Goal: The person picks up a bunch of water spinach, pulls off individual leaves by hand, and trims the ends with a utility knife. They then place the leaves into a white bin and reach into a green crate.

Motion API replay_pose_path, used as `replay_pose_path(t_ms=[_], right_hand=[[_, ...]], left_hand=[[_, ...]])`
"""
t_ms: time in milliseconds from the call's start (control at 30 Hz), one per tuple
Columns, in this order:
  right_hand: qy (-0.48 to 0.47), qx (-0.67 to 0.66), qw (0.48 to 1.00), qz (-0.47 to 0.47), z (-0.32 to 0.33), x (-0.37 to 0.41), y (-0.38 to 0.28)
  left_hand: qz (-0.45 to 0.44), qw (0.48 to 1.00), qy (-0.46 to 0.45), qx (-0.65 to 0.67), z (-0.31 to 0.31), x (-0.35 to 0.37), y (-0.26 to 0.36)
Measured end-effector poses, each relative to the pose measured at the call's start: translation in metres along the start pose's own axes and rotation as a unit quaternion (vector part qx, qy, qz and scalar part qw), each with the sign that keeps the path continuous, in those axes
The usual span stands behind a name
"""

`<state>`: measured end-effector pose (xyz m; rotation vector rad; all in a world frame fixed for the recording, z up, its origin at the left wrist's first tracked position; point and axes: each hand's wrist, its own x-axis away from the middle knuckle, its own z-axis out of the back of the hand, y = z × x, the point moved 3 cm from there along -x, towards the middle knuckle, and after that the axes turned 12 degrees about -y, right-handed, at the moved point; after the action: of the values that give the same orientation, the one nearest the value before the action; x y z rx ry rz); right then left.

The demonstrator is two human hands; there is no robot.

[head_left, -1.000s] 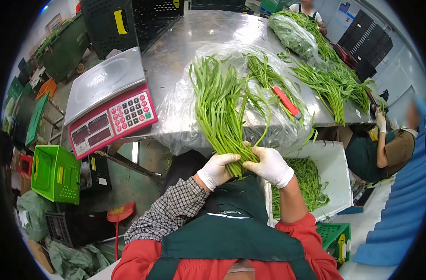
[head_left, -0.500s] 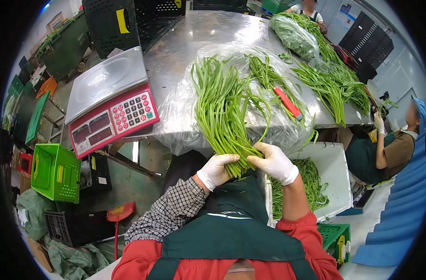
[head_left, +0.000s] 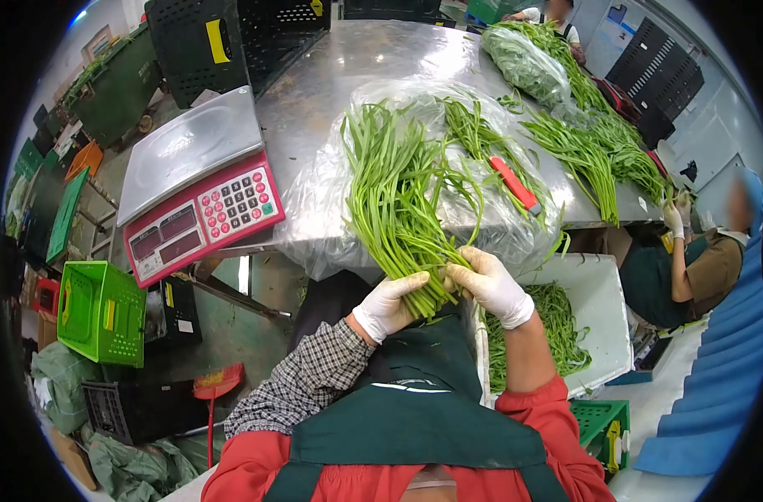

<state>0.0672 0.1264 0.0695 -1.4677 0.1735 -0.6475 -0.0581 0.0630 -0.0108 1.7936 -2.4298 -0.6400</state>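
Observation:
A large bunch of leafy greens, which looks like water spinach point(head_left: 402, 197), lies with its leaves on a clear plastic bag point(head_left: 314, 213) and its stem ends over the table's front edge. My left hand point(head_left: 387, 307), in a white glove, is closed around the lower stems from the left. On the right side of the same stems, my gloved right hand point(head_left: 492, 289) pinches with thumb and fingers. A smaller bunch of greens point(head_left: 473, 130) rests on the bag farther right. Across it lies a red strip-like object point(head_left: 515, 186).
A red scale point(head_left: 199, 201) with a metal pan stands left on the steel table point(head_left: 381, 50). Below right, a white bin point(head_left: 607, 326) holds loose greens. More greens point(head_left: 594, 163) are piled at the right, where a co-worker point(head_left: 682, 259) sits. Another person point(head_left: 557, 21) is behind.
My right hand has shifted slightly right and up, its fingertips now pinching at the bunch's right edge. My left hand keeps its hold. The co-worker's hands have moved nearer the greens.

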Motion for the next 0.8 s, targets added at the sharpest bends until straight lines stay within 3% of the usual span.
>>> replay_pose_path(t_ms=[67, 167, 267, 300, 433, 467, 500, 533, 600, 633, 700, 733, 800], right_hand=[[-0.001, 0.024, 1.0, 0.004, -0.003, 0.0, 0.0], [0.039, -0.06, 0.997, 0.036, -0.007, 0.002, -0.009], [0.061, -0.251, 0.958, 0.122, 0.007, 0.004, -0.011], [0.094, -0.258, 0.946, 0.174, 0.011, 0.007, -0.017], [0.193, -0.305, 0.811, 0.461, 0.041, 0.063, -0.047], [0.218, -0.339, 0.768, 0.498, 0.055, 0.085, -0.048], [0.281, -0.261, 0.752, 0.537, 0.071, 0.107, -0.046], [0.329, -0.272, 0.71, 0.56, 0.086, 0.125, -0.037], [0.36, -0.258, 0.711, 0.547, 0.113, 0.14, -0.003], [0.266, -0.305, 0.759, 0.51, 0.114, 0.131, 0.014], [0.21, -0.488, 0.737, 0.417, 0.078, 0.087, 0.036], [0.151, -0.461, 0.793, 0.368, 0.058, 0.065, 0.047], [0.239, -0.36, 0.872, 0.232, 0.008, 0.035, 0.061]], left_hand=[[0.001, 1.0, 0.012, -0.014, -0.001, -0.001, 0.0], [0.006, 0.998, 0.041, -0.053, 0.003, -0.004, -0.002], [0.011, 0.996, 0.068, -0.064, 0.01, -0.001, -0.004], [0.01, 0.995, 0.072, -0.066, 0.016, -0.001, -0.005], [0.009, 0.997, 0.071, -0.03, 0.016, -0.001, -0.003], [0.006, 0.998, 0.067, -0.014, 0.015, -0.003, -0.004], [0.008, 0.999, 0.046, 0.005, 0.014, -0.003, -0.006], [0.009, 0.999, 0.023, 0.024, 0.014, -0.002, -0.006], [0.0, 0.998, -0.006, 0.055, 0.012, -0.007, -0.006], [-0.004, 0.998, -0.009, 0.068, 0.009, -0.008, -0.007], [-0.009, 0.996, -0.019, 0.081, 0.0, -0.008, -0.006], [-0.017, 0.994, -0.041, 0.098, -0.002, -0.01, -0.005], [-0.023, 0.988, -0.077, 0.132, -0.005, -0.01, -0.006]])
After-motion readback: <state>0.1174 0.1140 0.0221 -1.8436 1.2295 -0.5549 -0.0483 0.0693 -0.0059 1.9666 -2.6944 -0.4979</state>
